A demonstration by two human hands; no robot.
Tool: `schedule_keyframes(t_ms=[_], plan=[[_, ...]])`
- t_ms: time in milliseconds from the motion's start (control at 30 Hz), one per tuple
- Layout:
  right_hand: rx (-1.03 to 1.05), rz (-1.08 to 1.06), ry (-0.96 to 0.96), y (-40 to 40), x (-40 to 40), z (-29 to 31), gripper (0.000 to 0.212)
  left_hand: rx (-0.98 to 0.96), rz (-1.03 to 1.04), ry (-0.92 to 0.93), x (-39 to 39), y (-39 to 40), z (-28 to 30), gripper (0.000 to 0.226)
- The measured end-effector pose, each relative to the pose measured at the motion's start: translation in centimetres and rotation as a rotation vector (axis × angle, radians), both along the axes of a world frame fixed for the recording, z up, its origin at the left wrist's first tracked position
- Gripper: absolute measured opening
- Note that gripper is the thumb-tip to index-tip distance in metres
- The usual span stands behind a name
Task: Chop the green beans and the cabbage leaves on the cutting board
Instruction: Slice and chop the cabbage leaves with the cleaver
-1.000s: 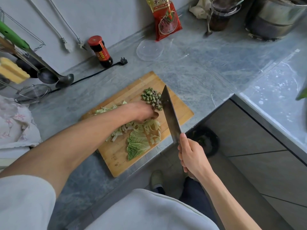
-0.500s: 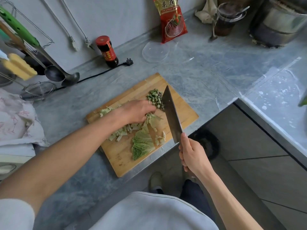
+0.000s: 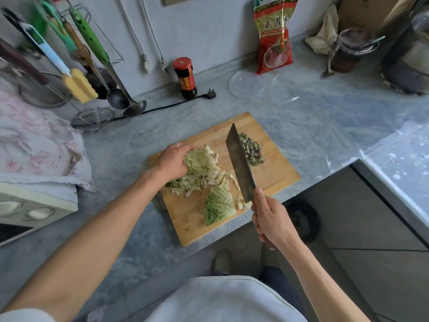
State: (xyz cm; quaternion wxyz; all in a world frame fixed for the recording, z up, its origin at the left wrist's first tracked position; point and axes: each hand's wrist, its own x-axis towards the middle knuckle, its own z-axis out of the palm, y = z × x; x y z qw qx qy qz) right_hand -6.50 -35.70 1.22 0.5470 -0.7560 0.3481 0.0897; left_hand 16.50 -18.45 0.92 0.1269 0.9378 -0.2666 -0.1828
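A wooden cutting board [image 3: 274, 173] lies on the grey counter. Chopped green beans [image 3: 251, 148] are piled at its far right. Pale cabbage leaves [image 3: 202, 163] lie in the middle with chopped pieces around them, and a greener whole leaf [image 3: 219, 203] sits near the front edge. My left hand [image 3: 173, 162] rests curled over the left side of the cabbage pile, holding it. My right hand [image 3: 270, 217] grips the handle of a cleaver [image 3: 239, 163], whose blade stands between the cabbage and the beans.
A dark sauce bottle [image 3: 185, 77], a clear lid [image 3: 248, 84] and a red food bag [image 3: 274, 36] stand behind the board. Ladles and a strainer [image 3: 92, 117] hang at the left over a floral cloth [image 3: 34, 145]. The counter's front edge runs just below the board.
My left hand has pulled back to the left, gathering cabbage leaves into a pile. The cleaver has stayed between cabbage and beans in my right hand.
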Motion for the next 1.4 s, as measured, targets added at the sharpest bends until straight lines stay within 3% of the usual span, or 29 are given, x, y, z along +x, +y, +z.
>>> schedule_keyframes(t_ms=[133, 233, 300, 367, 500, 633, 833, 933, 1067, 1300, 1400], plan=[[-0.034, 0.012, 0.002, -0.3, -0.3, 0.2, 0.065, -0.149, -0.11, -0.211, -1.4, -0.4, -0.7, 0.056], [-0.077, -0.007, 0.019, -1.1, -1.0, 0.1, 0.063, -0.21, -0.249, -0.136, -2.9, -2.7, -1.3, 0.042], [-0.093, -0.034, 0.029, -1.8, -1.7, 0.1, 0.066, -0.148, -0.334, -0.028, -4.1, -4.8, -1.6, 0.042], [-0.094, -0.063, 0.032, -2.3, -2.3, 0.1, 0.07, -0.015, -0.398, 0.034, -5.5, -6.8, -2.2, 0.058], [-0.084, -0.116, 0.027, -3.0, -3.7, 0.3, 0.065, 0.279, -0.538, -0.043, -8.3, -9.7, -3.8, 0.084], [-0.094, -0.148, 0.039, -3.5, -4.5, 0.2, 0.06, 0.253, -0.55, -0.076, -8.9, -10.7, -4.8, 0.06], [-0.06, -0.163, 0.028, -3.9, -5.0, -0.1, 0.063, 0.037, -0.559, 0.151, -7.8, -10.6, -5.1, 0.014], [-0.041, -0.158, 0.036, -3.9, -4.9, -0.3, 0.069, 0.071, -0.594, 0.175, -7.8, -10.8, -5.5, 0.015], [-0.034, -0.136, 0.038, -3.9, -4.8, -0.2, 0.07, 0.105, -0.613, 0.074, -6.8, -11.0, -4.6, 0.012], [-0.031, -0.118, 0.036, -4.3, -4.6, -0.1, 0.071, 0.033, -0.389, -0.031, -2.1, -9.3, -3.6, 0.026], [-0.014, -0.131, 0.032, -4.5, -4.4, -0.1, 0.071, -0.022, -0.495, -0.08, -3.1, -9.4, -3.6, 0.026]])
